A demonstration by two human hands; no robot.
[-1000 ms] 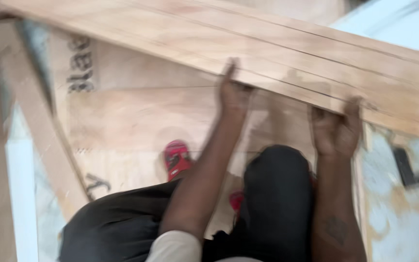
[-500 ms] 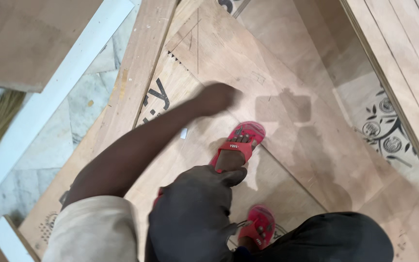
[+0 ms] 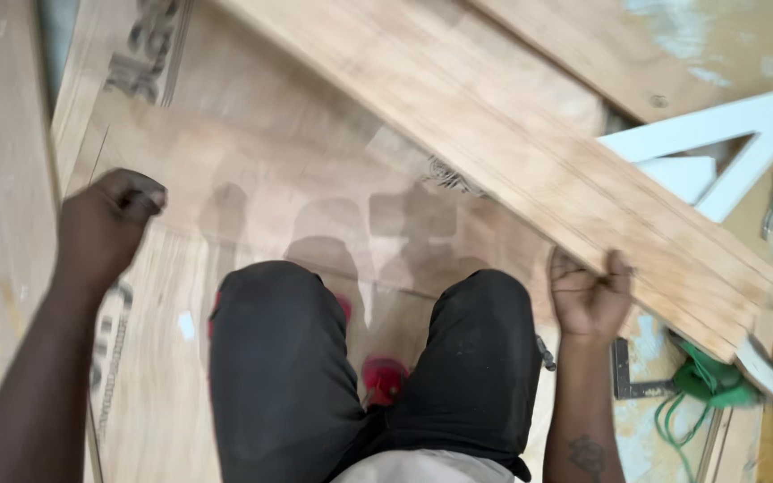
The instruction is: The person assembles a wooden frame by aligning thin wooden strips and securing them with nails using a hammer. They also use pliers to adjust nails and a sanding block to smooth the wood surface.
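**Workshop floor, head view: two hands, one plank stack**

Nearest the camera: pale shirt hem (image 3: 422,467); black trousers (image 3: 284,358) over both bent knees; red sandals (image 3: 385,377) glimpsed between the legs, one partly hidden.

Right hand (image 3: 590,293): tattooed forearm rising from the bottom edge, fingers curled shut around the lower edge of the plank stack (image 3: 530,152), knuckles facing the camera. Grip closed on the wood.

Left hand (image 3: 105,224): raised at the left, fingers folded into a loose fist, nothing visibly held; blurred, hovering above the plywood sheet (image 3: 252,170), contact with it not discernible.

Plank stack: several long, light-brown boards lying together, running diagonally from upper centre down to the right edge, lower end close to the right hand, grooves between the boards visible along the length.

Beneath and beyond: plywood sheet with dark printed marks, covering the floor under the knees, shadows of the person across it. Narrow timber strip (image 3: 6,179) along the far left.

Right of the knee: dark metal square (image 3: 630,380) lying flat; green cord (image 3: 704,385) bundled just beside it, under the stack's lower end.

Farther right: white triangular frame (image 3: 767,125), partly covered by the stack. Further plywood panel (image 3: 673,45) at the upper right, pale smears on its surface.
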